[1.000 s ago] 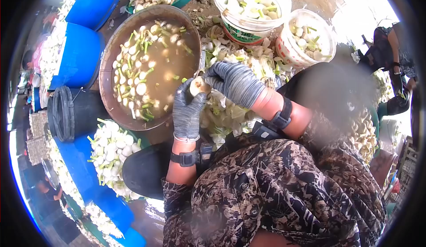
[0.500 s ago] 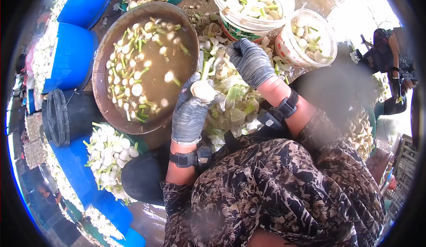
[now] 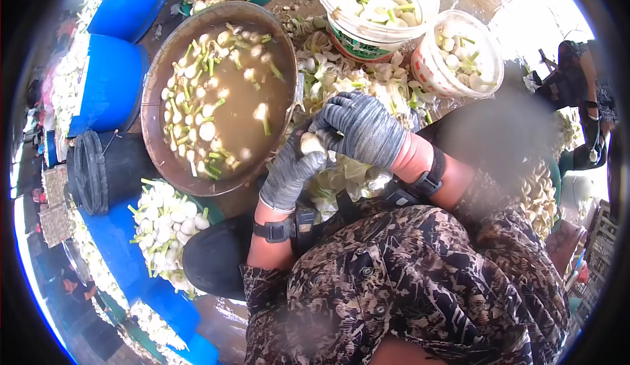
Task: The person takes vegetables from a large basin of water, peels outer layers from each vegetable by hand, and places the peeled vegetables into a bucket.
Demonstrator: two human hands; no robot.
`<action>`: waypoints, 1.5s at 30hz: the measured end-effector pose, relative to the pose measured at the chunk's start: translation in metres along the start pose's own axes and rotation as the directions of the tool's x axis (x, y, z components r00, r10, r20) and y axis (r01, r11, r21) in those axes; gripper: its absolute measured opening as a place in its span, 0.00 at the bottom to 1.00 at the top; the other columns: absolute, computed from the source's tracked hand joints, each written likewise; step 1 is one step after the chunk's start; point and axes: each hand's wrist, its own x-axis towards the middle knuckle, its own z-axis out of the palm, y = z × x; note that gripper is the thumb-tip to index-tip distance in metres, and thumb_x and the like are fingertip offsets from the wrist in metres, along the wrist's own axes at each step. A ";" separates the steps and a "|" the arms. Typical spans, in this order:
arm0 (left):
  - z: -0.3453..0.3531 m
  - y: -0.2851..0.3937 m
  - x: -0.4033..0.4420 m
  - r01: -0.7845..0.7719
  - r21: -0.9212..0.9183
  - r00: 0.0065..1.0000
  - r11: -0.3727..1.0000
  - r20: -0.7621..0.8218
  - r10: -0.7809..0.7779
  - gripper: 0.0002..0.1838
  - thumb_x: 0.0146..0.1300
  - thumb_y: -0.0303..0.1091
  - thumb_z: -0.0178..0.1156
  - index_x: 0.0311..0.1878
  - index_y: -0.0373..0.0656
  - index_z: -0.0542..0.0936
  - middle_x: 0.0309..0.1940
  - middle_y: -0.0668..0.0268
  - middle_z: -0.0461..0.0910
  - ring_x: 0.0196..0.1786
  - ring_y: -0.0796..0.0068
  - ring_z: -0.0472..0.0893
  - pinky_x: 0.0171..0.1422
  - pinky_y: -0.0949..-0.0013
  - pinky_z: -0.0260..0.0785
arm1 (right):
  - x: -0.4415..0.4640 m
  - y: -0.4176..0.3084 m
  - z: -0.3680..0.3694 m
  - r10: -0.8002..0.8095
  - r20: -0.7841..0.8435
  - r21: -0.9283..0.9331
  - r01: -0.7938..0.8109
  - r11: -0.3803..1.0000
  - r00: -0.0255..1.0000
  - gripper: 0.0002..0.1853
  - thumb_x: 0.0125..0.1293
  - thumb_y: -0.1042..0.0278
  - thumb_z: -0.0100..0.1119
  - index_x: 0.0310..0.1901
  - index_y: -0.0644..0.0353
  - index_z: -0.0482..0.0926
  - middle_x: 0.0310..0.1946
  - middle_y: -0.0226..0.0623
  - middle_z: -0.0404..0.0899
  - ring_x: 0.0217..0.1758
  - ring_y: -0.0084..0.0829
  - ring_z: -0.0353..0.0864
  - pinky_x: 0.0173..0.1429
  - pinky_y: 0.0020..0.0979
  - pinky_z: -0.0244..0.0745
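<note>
My left hand [image 3: 289,176], in a grey knit glove, is closed around a white garlic bulb [image 3: 312,143] just right of the metal basin. My right hand [image 3: 367,131], gloved alike, is against the bulb with its fingers curled over the stem side. Its fingertips are partly hidden, as is the bulb's stem. Below both hands lies a heap of pale leafy peelings [image 3: 351,180]. The round basin [image 3: 151,129] holds brown water with many bulbs and green stems floating in it.
Beyond the hands stand a white bucket [image 3: 335,20] and a red-and-white bucket [image 3: 426,70], both holding bulbs. Left are blue tubs [image 3: 111,80], a black bucket [image 3: 115,168] and a pile of white bulbs [image 3: 167,230]. Another person [image 3: 587,83] is at the right edge.
My right hand has come down and left from above the peelings to the bulb. My left hand has turned the bulb, so its stem no longer shows.
</note>
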 end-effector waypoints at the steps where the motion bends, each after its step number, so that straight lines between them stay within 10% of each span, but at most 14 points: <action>1: -0.003 0.001 0.002 -0.008 0.227 0.999 0.974 0.034 0.001 0.40 0.58 0.38 0.66 0.71 0.37 0.61 0.60 0.57 0.74 0.59 0.66 0.77 0.65 0.66 0.69 | -0.002 -0.001 0.000 0.075 0.029 0.029 -0.076 0.997 0.997 0.06 0.56 0.67 0.65 0.35 0.56 0.82 0.30 0.42 0.81 0.35 0.44 0.80 0.43 0.41 0.75; 6: -0.002 -0.005 -0.004 -0.170 0.592 0.985 0.788 0.096 0.140 0.44 0.53 0.26 0.65 0.74 0.39 0.57 0.62 0.52 0.71 0.64 0.60 0.74 0.69 0.63 0.66 | -0.010 0.008 0.019 0.273 0.142 0.279 -0.303 0.911 0.951 0.08 0.63 0.66 0.61 0.37 0.63 0.80 0.27 0.48 0.81 0.31 0.49 0.81 0.38 0.40 0.76; 14: 0.013 0.001 -0.012 -0.163 0.589 0.986 0.792 0.121 0.112 0.51 0.48 0.29 0.64 0.76 0.38 0.50 0.71 0.53 0.59 0.74 0.62 0.61 0.77 0.62 0.55 | -0.016 0.016 0.023 0.412 0.275 0.359 -0.490 0.794 0.869 0.15 0.68 0.58 0.59 0.43 0.64 0.81 0.32 0.49 0.83 0.36 0.45 0.83 0.46 0.38 0.77; 17: -0.002 -0.001 -0.015 -0.229 0.601 0.973 0.766 0.119 0.198 0.50 0.48 0.26 0.63 0.76 0.38 0.50 0.70 0.52 0.60 0.73 0.58 0.63 0.77 0.61 0.55 | -0.022 0.009 0.027 0.225 0.129 0.702 -0.249 0.667 0.966 0.16 0.67 0.57 0.63 0.46 0.62 0.81 0.36 0.44 0.85 0.39 0.38 0.83 0.49 0.35 0.77; 23: 0.000 -0.005 -0.023 -0.149 0.652 0.989 0.744 0.106 0.105 0.52 0.50 0.27 0.65 0.76 0.38 0.46 0.71 0.47 0.59 0.74 0.54 0.62 0.76 0.59 0.58 | -0.021 0.002 0.015 0.155 0.316 0.583 -0.321 0.747 0.936 0.12 0.64 0.61 0.65 0.43 0.60 0.82 0.34 0.40 0.84 0.38 0.36 0.83 0.46 0.34 0.76; 25: -0.004 -0.009 -0.024 -0.148 0.681 0.989 0.717 0.107 0.103 0.54 0.49 0.28 0.67 0.77 0.38 0.45 0.71 0.46 0.59 0.74 0.53 0.62 0.76 0.59 0.58 | -0.020 -0.007 0.010 0.158 0.300 0.291 -0.248 0.924 0.941 0.10 0.64 0.63 0.64 0.40 0.60 0.81 0.32 0.44 0.83 0.36 0.44 0.83 0.43 0.37 0.76; 31: 0.008 -0.008 -0.025 -0.121 0.661 0.992 0.740 0.097 0.076 0.54 0.49 0.28 0.67 0.77 0.38 0.45 0.72 0.48 0.57 0.75 0.55 0.60 0.78 0.60 0.53 | -0.017 -0.013 0.032 0.299 0.108 0.251 -0.317 0.915 0.948 0.11 0.66 0.61 0.60 0.41 0.61 0.80 0.31 0.49 0.82 0.35 0.50 0.81 0.42 0.42 0.76; 35: -0.001 -0.020 -0.021 -0.330 0.749 0.924 0.575 0.131 0.360 0.50 0.54 0.25 0.65 0.76 0.39 0.47 0.69 0.49 0.60 0.70 0.55 0.66 0.74 0.59 0.60 | -0.018 -0.009 0.035 0.379 0.076 0.655 -0.332 0.679 0.922 0.13 0.67 0.62 0.63 0.45 0.64 0.80 0.35 0.48 0.84 0.38 0.41 0.84 0.47 0.37 0.77; 41: -0.022 -0.034 -0.018 -0.219 0.540 0.951 0.813 -0.070 0.302 0.42 0.57 0.28 0.65 0.74 0.41 0.55 0.67 0.58 0.64 0.68 0.64 0.66 0.74 0.63 0.59 | -0.022 -0.008 0.035 0.307 0.105 0.351 -0.324 0.878 0.946 0.13 0.63 0.61 0.66 0.43 0.60 0.81 0.34 0.48 0.83 0.38 0.46 0.84 0.44 0.38 0.77; 42: -0.006 -0.025 -0.020 -0.179 0.232 0.959 0.956 -0.176 0.222 0.34 0.61 0.27 0.64 0.70 0.39 0.63 0.63 0.61 0.69 0.62 0.69 0.71 0.70 0.65 0.64 | -0.021 -0.011 0.036 0.299 0.074 0.261 -0.308 0.915 0.951 0.13 0.62 0.62 0.66 0.43 0.60 0.80 0.33 0.48 0.83 0.37 0.47 0.83 0.43 0.39 0.77; 45: -0.007 -0.030 -0.007 0.025 0.311 0.942 0.950 -0.326 0.082 0.27 0.63 0.24 0.64 0.64 0.38 0.69 0.53 0.62 0.77 0.52 0.76 0.77 0.58 0.71 0.73 | -0.016 -0.010 0.037 0.350 0.083 0.226 -0.360 0.905 0.933 0.12 0.63 0.62 0.65 0.42 0.60 0.81 0.31 0.47 0.83 0.36 0.48 0.83 0.41 0.40 0.77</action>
